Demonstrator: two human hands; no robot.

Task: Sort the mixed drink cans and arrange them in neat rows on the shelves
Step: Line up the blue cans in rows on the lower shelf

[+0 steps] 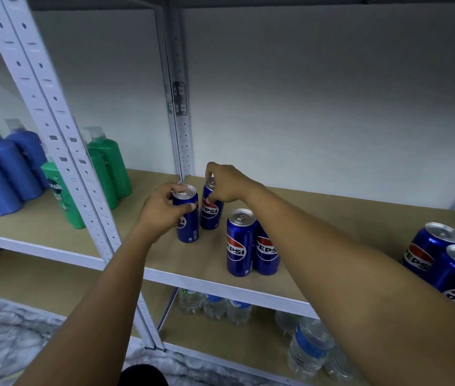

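Blue aluminium slim cola can sits upright in the left hand, grip closed round its upper body. Right hand pinches the rim of a second upright blue slim can, just behind and right, near the back-left corner of the tan wooden shelf. Both long axes vertical. Two more blue cans stand nearer, right of both hands; judged next for the row.

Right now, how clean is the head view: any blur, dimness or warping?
Head view: dim and even, no glare; the Pepsi can under the left hand reads sharp; the shampoo bottles at far left are smeared; the white shelf upright leans and bows from wide-angle distortion.
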